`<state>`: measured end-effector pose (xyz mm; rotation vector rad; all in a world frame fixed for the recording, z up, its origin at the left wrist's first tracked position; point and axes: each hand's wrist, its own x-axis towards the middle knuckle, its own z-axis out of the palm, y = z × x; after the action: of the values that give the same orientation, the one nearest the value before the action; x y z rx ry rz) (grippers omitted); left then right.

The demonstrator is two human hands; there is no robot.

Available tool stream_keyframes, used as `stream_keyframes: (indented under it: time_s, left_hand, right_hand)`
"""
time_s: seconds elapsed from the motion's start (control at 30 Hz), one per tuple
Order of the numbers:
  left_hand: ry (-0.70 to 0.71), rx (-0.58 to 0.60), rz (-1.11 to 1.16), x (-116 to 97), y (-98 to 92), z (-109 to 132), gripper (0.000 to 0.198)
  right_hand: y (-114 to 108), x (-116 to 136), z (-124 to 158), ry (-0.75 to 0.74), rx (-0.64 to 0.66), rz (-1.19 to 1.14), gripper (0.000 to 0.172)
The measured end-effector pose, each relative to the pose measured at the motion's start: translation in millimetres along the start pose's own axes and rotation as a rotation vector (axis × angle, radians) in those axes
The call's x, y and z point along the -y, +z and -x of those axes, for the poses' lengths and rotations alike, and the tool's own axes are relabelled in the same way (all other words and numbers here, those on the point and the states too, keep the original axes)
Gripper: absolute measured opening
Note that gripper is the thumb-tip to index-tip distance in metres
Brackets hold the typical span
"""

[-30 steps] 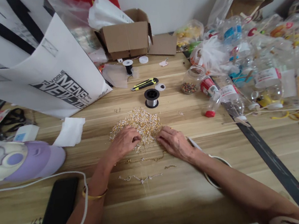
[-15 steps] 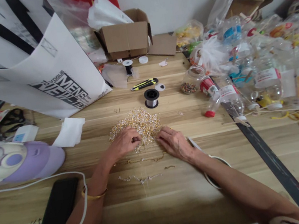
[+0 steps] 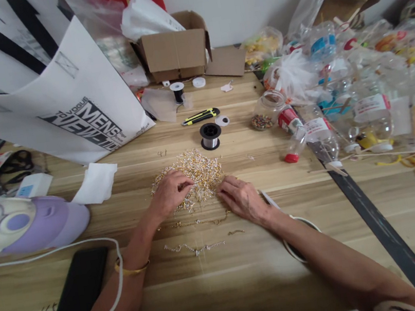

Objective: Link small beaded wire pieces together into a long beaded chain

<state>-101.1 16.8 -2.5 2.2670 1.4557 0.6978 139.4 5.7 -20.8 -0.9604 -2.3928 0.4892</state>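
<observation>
A heap of small gold and silver jewelry pieces (image 3: 197, 170) lies on the wooden table. My left hand (image 3: 172, 192) is over its left side, fingers curled and thumb near the fingertips; whatever they pinch is too small to make out. At the heap's right edge rests my right hand (image 3: 240, 197), its fingers bent together, with the tips hidden from view. Just below the hands a thin gold chain (image 3: 196, 222) is laid out crosswise. Closer to me are a silver chain (image 3: 196, 248) and a short gold chain piece (image 3: 236, 231).
Beyond the heap are a wire spool (image 3: 211, 137) and a yellow-black utility knife (image 3: 200, 116). Plastic bottles (image 3: 319, 131) crowd the right. On the left stand a white bag (image 3: 67, 103) and a purple device (image 3: 53, 220), with a black phone-like slab (image 3: 76, 305) nearer me.
My left hand has shifted slightly up and away from me over the heap, its fingers turning more to the right. My right hand stays where it was.
</observation>
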Motion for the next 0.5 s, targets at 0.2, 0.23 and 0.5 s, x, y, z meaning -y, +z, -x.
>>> stream_keyframes:
  time_s: [0.2,0.23,0.5]
  left_hand:
    - [0.048,0.083,-0.094,-4.9,6.4,1.5,0.007]
    - [0.054,0.094,-0.109,-5.6,6.7,1.6,0.008]
    - [0.044,0.180,-0.122,-1.2,-3.1,1.1,0.011]
  right_hand:
    - [-0.4,0.1,0.1,0.001,-0.005,-0.022,0.014]
    - [-0.6,0.1,0.0,0.002,-0.005,-0.021,0.014]
    - [-0.7,0.0,-0.4,0.007,0.011,-0.027,0.017]
